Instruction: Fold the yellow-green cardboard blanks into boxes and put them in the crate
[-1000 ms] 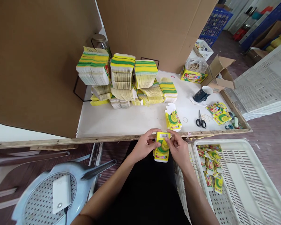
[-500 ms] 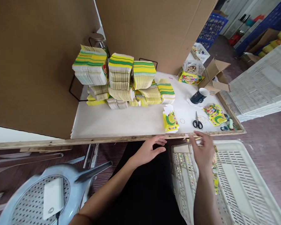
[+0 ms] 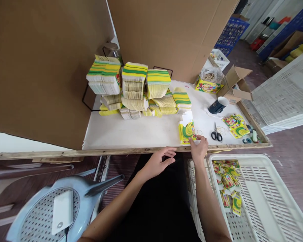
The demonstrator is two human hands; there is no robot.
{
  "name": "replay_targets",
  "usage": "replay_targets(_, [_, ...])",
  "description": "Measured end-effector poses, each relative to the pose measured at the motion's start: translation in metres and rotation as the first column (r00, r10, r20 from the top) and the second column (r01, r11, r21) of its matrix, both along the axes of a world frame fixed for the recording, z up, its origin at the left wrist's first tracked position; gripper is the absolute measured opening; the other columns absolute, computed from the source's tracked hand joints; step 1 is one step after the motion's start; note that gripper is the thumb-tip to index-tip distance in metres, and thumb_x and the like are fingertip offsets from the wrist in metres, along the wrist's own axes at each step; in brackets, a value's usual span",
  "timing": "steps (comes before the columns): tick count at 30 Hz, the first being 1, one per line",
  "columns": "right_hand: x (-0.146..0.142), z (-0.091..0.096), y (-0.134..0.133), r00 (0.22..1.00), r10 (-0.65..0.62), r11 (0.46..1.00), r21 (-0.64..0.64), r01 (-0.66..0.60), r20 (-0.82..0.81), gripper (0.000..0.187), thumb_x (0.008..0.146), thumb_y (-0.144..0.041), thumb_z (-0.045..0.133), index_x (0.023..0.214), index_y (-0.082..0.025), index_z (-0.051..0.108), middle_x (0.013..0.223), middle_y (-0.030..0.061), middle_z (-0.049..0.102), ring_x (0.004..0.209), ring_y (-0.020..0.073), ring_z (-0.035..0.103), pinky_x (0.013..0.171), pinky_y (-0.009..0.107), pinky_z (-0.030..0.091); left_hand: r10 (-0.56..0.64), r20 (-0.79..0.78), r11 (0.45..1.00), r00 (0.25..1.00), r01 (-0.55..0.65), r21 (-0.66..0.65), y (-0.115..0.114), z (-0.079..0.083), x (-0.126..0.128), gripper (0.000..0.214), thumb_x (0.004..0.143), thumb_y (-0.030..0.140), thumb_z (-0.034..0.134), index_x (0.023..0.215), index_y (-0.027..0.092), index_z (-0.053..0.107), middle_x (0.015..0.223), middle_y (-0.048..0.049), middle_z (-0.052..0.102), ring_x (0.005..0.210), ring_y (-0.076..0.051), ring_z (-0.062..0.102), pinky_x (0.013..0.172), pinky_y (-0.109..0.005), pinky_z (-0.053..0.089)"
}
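Note:
My right hand (image 3: 199, 148) reaches over the table's front edge, fingertips touching the near end of a small stack of flat yellow-green cartons (image 3: 186, 129). It holds nothing I can make out. My left hand (image 3: 159, 162) hovers just below the wooden table edge (image 3: 116, 152), empty, fingers loosely apart. Folded yellow-green boxes (image 3: 228, 181) lie in a white slatted crate (image 3: 265, 198) at my lower right. A large pile of bundled flat cartons (image 3: 135, 89) stands at the back of the white table.
Scissors (image 3: 216, 133), rubber bands, a dark mug (image 3: 217, 106) and loose printed cartons (image 3: 236, 124) lie on the table's right. Cardboard sheets (image 3: 40, 67) wall the left and back. A grey plastic stool (image 3: 53, 211) with a white device sits lower left.
Both hands held a folded yellow box a second ago. The right hand swung it over the crate, and is now back at the carton stack. The left hand stayed low, empty.

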State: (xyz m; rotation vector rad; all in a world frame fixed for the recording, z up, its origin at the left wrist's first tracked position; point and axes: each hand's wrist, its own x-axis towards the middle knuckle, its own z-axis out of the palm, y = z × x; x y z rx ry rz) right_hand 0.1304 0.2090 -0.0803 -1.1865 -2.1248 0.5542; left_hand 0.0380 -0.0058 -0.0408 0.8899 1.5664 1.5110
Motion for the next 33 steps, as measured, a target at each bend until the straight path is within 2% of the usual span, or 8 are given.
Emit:
replay_targets(6, [0.000,0.010,-0.004,0.999,-0.035,0.999,-0.011,0.034,-0.025,0.030,0.081,-0.043,0.064,0.092,-0.015,0.060,0.097,0.0135,0.062,0.093,0.0280,0.052,0.088,0.041,0.038,0.022,0.012,0.999,1.000,-0.022,-0.023,0.001,0.000,-0.005,0.042,0.087,0.040,0.064,0.124,0.019,0.059,0.115,-0.0124,0.069,0.105,-0.022,0.066,0.100,-0.040,0.048])
replay_targets(10, [0.011,0.033,-0.021,0.980,-0.011,0.977,-0.212,-0.032,-0.197,0.033,0.083,-0.048,0.063,0.091,-0.016,0.063,0.076,0.0051,0.060,0.069,0.0194,0.051,0.074,0.037,0.043,0.111,0.108,0.994,0.988,-0.113,0.009,-0.002,0.001,-0.011,0.045,0.086,0.044,0.066,0.121,0.016,0.060,0.113,-0.0143,0.070,0.104,-0.023,0.067,0.100,-0.041,0.048])
replay_targets(12, [0.016,0.045,-0.038,0.924,0.043,0.910,-0.366,-0.193,-0.379,0.034,0.082,-0.049,0.067,0.092,-0.017,0.064,0.077,0.0044,0.062,0.068,0.0177,0.054,0.072,0.035,0.046,0.116,0.225,0.986,0.968,-0.139,0.093,0.000,0.002,-0.013,0.051,0.085,0.047,0.067,0.124,0.016,0.059,0.117,-0.0155,0.069,0.106,-0.025,0.067,0.101,-0.042,0.048])
replay_targets(15, [0.020,0.055,-0.066,0.811,0.066,0.731,-0.525,-0.435,-0.581,0.032,0.076,-0.043,0.076,0.094,-0.019,0.064,0.092,0.0073,0.068,0.085,0.0202,0.063,0.081,0.036,0.051,0.004,0.393,0.961,0.920,-0.113,0.253,0.006,0.003,-0.015,0.056,0.084,0.054,0.065,0.126,0.017,0.061,0.125,-0.0158,0.066,0.115,-0.029,0.064,0.103,-0.042,0.048])
replay_targets(20, [0.016,0.053,-0.096,0.803,0.038,0.526,-0.672,-0.522,-0.594,0.034,0.070,-0.042,0.081,0.091,-0.021,0.067,0.095,0.0083,0.072,0.090,0.0236,0.067,0.087,0.042,0.054,-0.062,0.581,0.962,0.811,-0.107,0.251,0.009,0.000,-0.015,0.055,0.078,0.059,0.069,0.112,0.016,0.069,0.117,-0.0151,0.071,0.118,-0.032,0.063,0.101,-0.045,0.049])
replay_targets(26, [0.013,0.052,-0.103,0.791,0.045,0.471,-0.685,-0.556,-0.610,0.028,0.075,-0.043,0.077,0.087,-0.020,0.066,0.092,0.0062,0.071,0.087,0.0208,0.066,0.083,0.037,0.054,-0.215,0.614,0.925,0.760,-0.044,0.378,-0.001,0.000,-0.012,0.086,0.066,0.063,0.076,0.136,0.019,0.053,0.140,-0.0181,0.056,0.135,-0.036,0.048,0.110,-0.049,0.041])
replay_targets(30, [0.013,0.053,-0.105,0.783,0.006,0.459,-0.694,-0.555,-0.623,0.029,0.073,-0.042,0.078,0.086,-0.020,0.065,0.091,0.0056,0.071,0.084,0.0198,0.066,0.079,0.035,0.054,-0.189,0.594,0.914,0.782,-0.081,0.398,-0.003,0.000,-0.010,0.077,0.071,0.055,0.077,0.135,0.019,0.054,0.140,-0.0182,0.057,0.134,-0.035,0.050,0.110,-0.050,0.042])
replay_targets(33, [0.013,0.056,-0.110,0.790,0.081,0.513,-0.654,-0.556,-0.608,0.028,0.078,-0.044,0.074,0.089,-0.021,0.065,0.094,0.0069,0.071,0.090,0.0215,0.066,0.082,0.037,0.054,-0.137,0.587,0.918,0.798,-0.122,0.378,-0.002,0.001,-0.010,0.068,0.074,0.055,0.074,0.128,0.016,0.060,0.130,-0.0186,0.064,0.129,-0.035,0.054,0.108,-0.049,0.044])
